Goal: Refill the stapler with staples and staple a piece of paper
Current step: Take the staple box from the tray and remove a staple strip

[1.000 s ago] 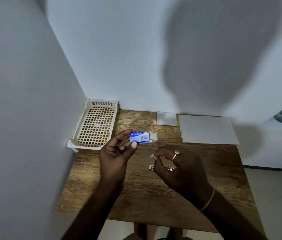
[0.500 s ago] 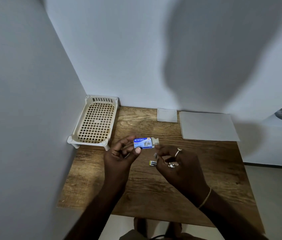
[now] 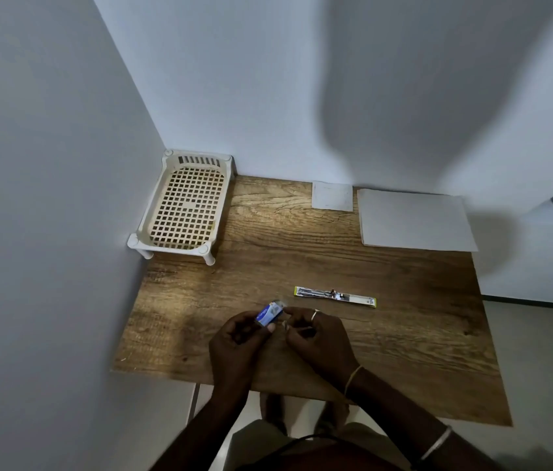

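Observation:
My left hand holds a small blue staple box, tilted, with its open end pointing up and right. My right hand is right beside it, its fingertips touching the box's open end and pinching a small pale piece that looks like a strip of staples. The stapler lies opened out flat on the wooden table, just beyond my right hand and touching neither hand. A white sheet of paper lies at the back right of the table.
A cream plastic mesh basket stands in the back left corner against the walls. A small white square of paper lies at the back edge, left of the large sheet. Walls close the table in on the left and at the back.
Both hands have come back toward the table's front edge with the box, which is now tilted. The opened stapler, mostly hidden behind my right hand before, is now fully in view.

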`<move>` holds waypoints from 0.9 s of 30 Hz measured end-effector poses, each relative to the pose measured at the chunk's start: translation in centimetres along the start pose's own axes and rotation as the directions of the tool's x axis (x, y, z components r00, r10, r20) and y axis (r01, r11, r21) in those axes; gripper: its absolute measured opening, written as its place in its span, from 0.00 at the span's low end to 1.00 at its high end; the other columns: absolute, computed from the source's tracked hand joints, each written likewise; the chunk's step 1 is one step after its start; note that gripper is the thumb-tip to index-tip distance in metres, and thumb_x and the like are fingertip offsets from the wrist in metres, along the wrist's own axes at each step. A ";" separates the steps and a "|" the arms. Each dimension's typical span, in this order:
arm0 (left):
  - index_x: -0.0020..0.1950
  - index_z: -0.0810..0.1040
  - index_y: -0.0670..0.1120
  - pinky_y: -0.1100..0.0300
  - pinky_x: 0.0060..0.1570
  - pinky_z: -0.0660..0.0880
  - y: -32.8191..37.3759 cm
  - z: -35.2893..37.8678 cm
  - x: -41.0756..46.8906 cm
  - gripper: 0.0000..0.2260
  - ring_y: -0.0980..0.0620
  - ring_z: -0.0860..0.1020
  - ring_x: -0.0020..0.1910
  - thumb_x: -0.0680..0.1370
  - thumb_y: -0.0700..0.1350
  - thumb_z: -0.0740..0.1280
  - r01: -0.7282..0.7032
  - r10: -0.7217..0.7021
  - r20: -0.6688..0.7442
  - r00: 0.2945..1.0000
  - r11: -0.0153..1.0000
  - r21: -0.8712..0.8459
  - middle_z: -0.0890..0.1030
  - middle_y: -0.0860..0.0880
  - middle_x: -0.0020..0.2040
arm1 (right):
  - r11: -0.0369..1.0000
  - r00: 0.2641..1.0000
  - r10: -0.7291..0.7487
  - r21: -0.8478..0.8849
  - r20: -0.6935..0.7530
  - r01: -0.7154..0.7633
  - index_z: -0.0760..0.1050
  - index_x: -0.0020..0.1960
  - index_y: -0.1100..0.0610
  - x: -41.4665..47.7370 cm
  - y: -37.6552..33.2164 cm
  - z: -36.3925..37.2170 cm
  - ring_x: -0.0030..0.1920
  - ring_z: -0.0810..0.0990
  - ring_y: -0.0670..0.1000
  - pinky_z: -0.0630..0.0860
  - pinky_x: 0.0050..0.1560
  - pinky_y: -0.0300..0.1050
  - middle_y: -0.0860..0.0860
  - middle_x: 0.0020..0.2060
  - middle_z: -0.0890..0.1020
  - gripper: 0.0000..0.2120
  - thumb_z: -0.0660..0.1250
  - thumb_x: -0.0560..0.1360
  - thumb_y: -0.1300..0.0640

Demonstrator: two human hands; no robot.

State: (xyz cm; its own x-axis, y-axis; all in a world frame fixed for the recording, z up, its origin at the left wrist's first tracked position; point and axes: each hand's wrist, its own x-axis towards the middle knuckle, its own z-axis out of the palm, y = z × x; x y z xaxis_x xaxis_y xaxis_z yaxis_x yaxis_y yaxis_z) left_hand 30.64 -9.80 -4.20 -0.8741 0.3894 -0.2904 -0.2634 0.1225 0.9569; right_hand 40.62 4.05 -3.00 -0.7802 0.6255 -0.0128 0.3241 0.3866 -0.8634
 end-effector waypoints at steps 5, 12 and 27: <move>0.54 0.85 0.55 0.64 0.50 0.79 -1.5 -0.9 -1.6 0.17 0.63 0.83 0.50 0.67 0.47 0.83 -0.011 0.044 -0.124 0.991 0.967 0.255 0.86 0.61 0.50 | 0.999 0.993 0.022 -0.034 0.118 -0.018 0.84 0.46 0.49 -0.1 0.7 1.6 0.41 0.83 0.37 0.76 0.42 0.33 0.40 0.39 0.85 0.08 0.71 0.73 0.46; 0.49 0.79 0.65 0.65 0.50 0.73 -2.4 -1.1 -3.0 0.14 0.65 0.78 0.52 0.70 0.49 0.78 -0.046 0.143 -0.197 0.970 0.902 0.429 0.81 0.68 0.50 | 0.995 0.971 0.029 -0.100 0.237 -0.005 0.82 0.44 0.50 0.4 0.9 3.4 0.41 0.83 0.41 0.78 0.44 0.46 0.45 0.39 0.85 0.07 0.69 0.73 0.48; 0.58 0.81 0.55 0.52 0.51 0.68 -2.2 -1.6 -2.5 0.20 0.48 0.77 0.55 0.69 0.56 0.79 -0.062 0.158 -0.053 0.986 0.644 0.762 0.82 0.53 0.54 | 0.985 0.955 0.025 -0.172 0.296 0.027 0.83 0.54 0.48 0.8 1.6 2.8 0.46 0.82 0.41 0.79 0.49 0.41 0.45 0.49 0.86 0.12 0.68 0.74 0.46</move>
State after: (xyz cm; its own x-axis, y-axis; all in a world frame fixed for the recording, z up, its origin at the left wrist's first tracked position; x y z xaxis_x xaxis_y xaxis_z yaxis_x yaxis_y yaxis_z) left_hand 32.74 -12.50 -5.60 -0.9252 0.3548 -0.1345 0.1961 0.7505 0.6311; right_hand 39.03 3.31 -5.78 -0.8951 0.4065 -0.1832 0.3900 0.5146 -0.7636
